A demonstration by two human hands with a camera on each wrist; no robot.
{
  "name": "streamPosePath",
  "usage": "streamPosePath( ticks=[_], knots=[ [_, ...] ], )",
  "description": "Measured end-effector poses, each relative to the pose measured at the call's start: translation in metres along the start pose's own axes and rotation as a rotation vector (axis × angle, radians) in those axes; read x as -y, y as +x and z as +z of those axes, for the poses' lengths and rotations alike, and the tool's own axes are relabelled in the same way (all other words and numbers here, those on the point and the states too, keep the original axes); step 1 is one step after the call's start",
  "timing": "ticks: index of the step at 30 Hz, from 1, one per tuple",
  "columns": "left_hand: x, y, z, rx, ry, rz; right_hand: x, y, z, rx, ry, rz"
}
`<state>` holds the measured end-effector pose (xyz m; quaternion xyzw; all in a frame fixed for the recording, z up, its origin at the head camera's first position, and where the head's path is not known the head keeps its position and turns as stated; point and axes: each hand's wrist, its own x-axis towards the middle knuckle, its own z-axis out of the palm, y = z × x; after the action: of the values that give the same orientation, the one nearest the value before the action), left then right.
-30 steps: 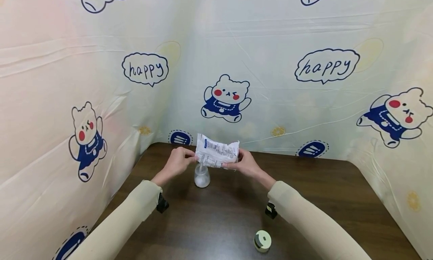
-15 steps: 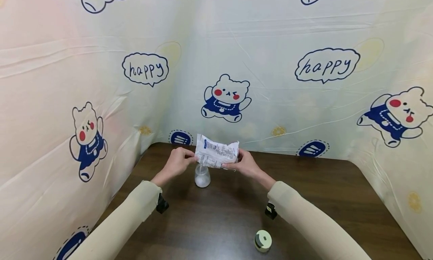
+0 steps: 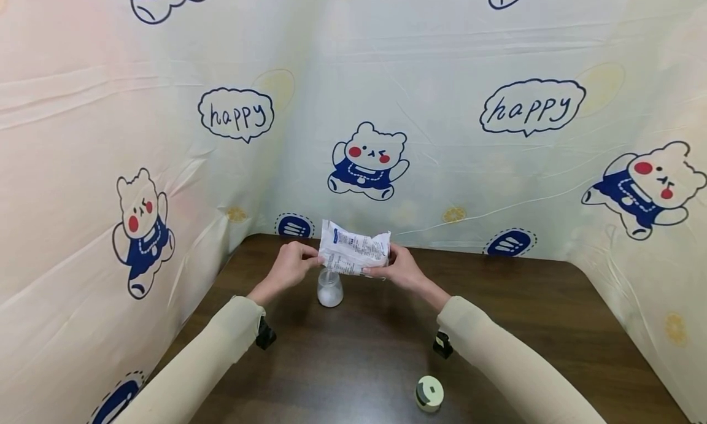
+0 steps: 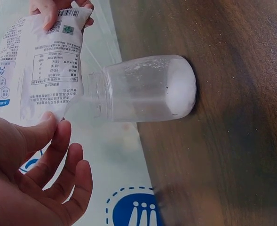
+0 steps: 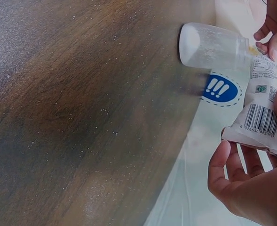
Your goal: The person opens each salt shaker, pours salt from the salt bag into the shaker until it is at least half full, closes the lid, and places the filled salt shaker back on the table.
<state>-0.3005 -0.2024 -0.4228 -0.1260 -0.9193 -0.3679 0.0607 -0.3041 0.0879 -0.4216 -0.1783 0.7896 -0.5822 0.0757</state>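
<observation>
A white printed packet (image 3: 353,247) is held tilted above a small clear jar (image 3: 330,292). My left hand (image 3: 288,264) pinches the packet's lower left corner between thumb and forefinger, right at the jar's mouth. With my right hand (image 3: 407,269) I grip the packet's other end, thumb on the near face. In the left wrist view, white granular stuff (image 4: 181,89) covers the bottom of the upright jar, and a pale stream (image 4: 84,100) runs from the packet's corner into the mouth. Specks cling to the jar's inner wall.
A pale green round lid (image 3: 429,393) lies near the front of the dark wooden table (image 3: 342,362). Scattered white grains dot the tabletop in the right wrist view. A curtain (image 3: 453,166) printed with bears hangs round the back and sides.
Both hands and the packet stay practically where they were above the jar. The whole head view shifts very slightly.
</observation>
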Motion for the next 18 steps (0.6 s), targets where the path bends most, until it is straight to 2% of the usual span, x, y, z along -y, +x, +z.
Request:
streamPosePath(
  ticks=[6, 13, 18],
  knots=[
    [0.001, -0.001, 0.0, -0.009, 0.004, 0.001, -0.022, 0.011, 0.002, -0.013, -0.001, -0.002],
    [0.0, -0.003, 0.0, 0.001, 0.004, -0.024, -0.023, 0.009, 0.004, -0.02, -0.011, -0.004],
    [0.001, -0.003, 0.0, -0.006, 0.009, -0.013, -0.022, 0.01, 0.004, -0.02, -0.008, -0.006]
  ],
)
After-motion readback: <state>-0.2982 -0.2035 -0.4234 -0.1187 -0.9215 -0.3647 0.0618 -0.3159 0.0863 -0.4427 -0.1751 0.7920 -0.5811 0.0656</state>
